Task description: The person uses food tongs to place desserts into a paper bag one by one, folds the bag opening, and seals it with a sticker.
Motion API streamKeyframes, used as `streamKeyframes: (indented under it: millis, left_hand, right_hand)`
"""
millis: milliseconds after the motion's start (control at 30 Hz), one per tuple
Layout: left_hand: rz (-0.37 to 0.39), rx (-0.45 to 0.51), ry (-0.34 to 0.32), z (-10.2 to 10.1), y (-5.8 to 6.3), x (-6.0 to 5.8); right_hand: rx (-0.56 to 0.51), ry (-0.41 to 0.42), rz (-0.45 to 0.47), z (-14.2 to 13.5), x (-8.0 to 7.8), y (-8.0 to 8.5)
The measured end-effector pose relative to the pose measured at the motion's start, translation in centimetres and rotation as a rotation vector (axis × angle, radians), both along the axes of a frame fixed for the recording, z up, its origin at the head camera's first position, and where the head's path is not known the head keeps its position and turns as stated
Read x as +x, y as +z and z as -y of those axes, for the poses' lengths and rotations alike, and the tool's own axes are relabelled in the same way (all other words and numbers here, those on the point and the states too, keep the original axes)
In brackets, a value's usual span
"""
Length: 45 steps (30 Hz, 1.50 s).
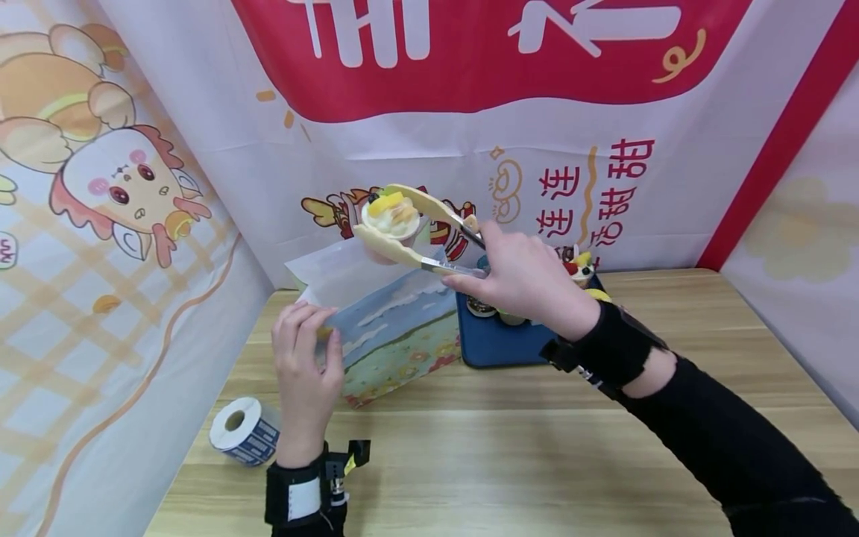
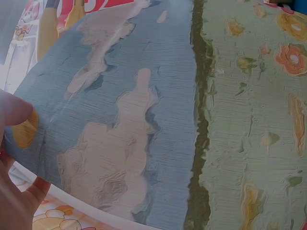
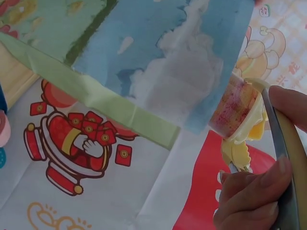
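My right hand [image 1: 530,280] holds metal tongs [image 1: 451,268] with pale yellow scalloped ends. Between those ends sits a small dessert cup [image 1: 392,218] topped with cream, yellow fruit and a dark berry. It hangs tilted over the open top of a paper bag [image 1: 403,335] painted with sky, clouds and flowers. In the right wrist view, the cup's pink and yellow side [image 3: 235,108] shows beside the bag's rim. My left hand [image 1: 305,365] pinches the bag's near upper edge, the thumb [image 2: 17,109] outside on the painted face. The bag's inside is hidden.
A dark blue tray [image 1: 496,354] with several desserts stands right of the bag, partly behind my right hand; one fruit-topped dessert [image 1: 581,268] shows. On the wooden table [image 1: 470,462], a roll of labels [image 1: 247,432] sits left of my left wrist. Printed cloth [image 1: 429,142] walls the back.
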<state>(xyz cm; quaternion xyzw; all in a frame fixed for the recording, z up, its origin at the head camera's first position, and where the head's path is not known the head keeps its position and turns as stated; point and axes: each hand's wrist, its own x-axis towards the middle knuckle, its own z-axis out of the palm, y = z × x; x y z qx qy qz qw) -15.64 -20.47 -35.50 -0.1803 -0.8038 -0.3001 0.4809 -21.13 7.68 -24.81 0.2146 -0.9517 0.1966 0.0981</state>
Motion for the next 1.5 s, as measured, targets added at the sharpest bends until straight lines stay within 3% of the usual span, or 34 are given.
streamKeyframes:
  millis: [367,600,900,1200,1500]
  left_hand:
    - [-0.007,-0.006,-0.001,-0.1,0.0,0.1]
    - [-0.011,-0.005,0.005,-0.2,0.2,0.1]
    - [-0.015,0.0,0.011,-0.3,0.2,0.3]
    - [-0.05,0.005,-0.002,-0.6,0.0,0.1]
    - [-0.051,-0.009,-0.008,-0.8,0.0,0.0]
  right_hand:
    - [0.016,0.05,0.0,1.0,0.1,-0.7]
    - [0.076,0.029,-0.01,1.5,-0.1,-0.9]
    - [0.048,0.025,0.02,1.4,0.0,-0.6]
    - [-0.045,0.013,0.066,-0.7,0.0,-0.5]
    - [-0.097,-0.086,0.063,-3.8,-0.1,-2.3]
